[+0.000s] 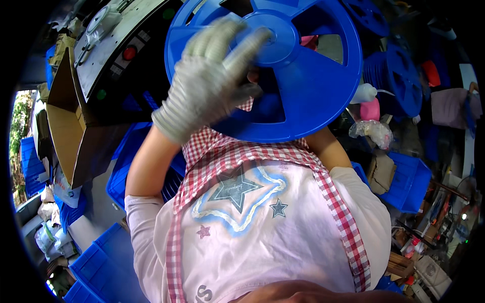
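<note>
A large blue plastic reel [313,83] with cut-out windows and a round hub fills the upper middle, in front of my chest. My left hand [209,76], in a pale work glove, lies over the reel's left part, slightly smeared by motion. Its fingers are stretched out and spread toward the hub, with the thumb below over a window. Whether the glove touches the plastic, I cannot tell. My right forearm [327,147] goes behind the reel's lower right rim, which hides my right hand and its fingers.
At the left are a machine panel [98,50] with a red button, an open cardboard box [65,118] and blue bins [108,267]. To the right stand more blue reels [401,81], a white-and-pink bottle [369,103], a blue crate [406,182] and clutter.
</note>
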The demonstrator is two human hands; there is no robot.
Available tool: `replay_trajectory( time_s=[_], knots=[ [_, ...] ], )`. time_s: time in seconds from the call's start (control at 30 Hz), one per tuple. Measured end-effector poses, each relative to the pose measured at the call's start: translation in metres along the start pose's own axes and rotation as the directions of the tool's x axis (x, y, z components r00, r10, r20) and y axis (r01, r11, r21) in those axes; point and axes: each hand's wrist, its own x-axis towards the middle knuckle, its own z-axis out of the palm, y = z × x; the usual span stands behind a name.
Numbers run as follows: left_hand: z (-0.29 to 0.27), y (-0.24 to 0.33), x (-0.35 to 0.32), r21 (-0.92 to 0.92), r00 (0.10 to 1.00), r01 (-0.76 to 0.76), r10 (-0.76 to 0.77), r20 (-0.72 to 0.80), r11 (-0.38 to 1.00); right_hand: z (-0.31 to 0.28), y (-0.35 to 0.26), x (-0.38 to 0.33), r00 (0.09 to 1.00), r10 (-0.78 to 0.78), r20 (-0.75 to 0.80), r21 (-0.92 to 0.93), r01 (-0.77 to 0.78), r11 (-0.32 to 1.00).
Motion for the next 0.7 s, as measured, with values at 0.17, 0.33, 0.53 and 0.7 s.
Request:
replay_trajectory(
  time_s=[0.17, 0.33, 0.53, 0.7],
  knots=[
    [0.023, -0.031, -0.012, -0.038, 0.97, 0.106, -0.094, 0.224, 0.994, 0.002, -0.001, 0.005, 0.999, -0.019, -0.048, -0.083, 0.015, 0.996],
    [0.043, -0.024, -0.041, -0.776, 0.874, 0.431, -0.428, 0.231, 0.461, 0.004, -0.009, 0.014, 0.95, -0.222, -0.22, -0.526, 0.076, 0.847],
    [0.104, -0.007, -0.061, -0.95, 0.76, 0.13, -0.586, 0.28, -0.285, 0.035, 0.022, 0.043, 0.78, -0.606, 0.159, -0.985, 0.165, -0.047],
    [0.096, 0.008, -0.054, -0.992, 0.675, 0.125, -0.73, 0.107, -0.03, 0.034, 0.027, 0.052, 0.77, -0.61, 0.188, -0.977, 0.082, -0.197]
  ],
)
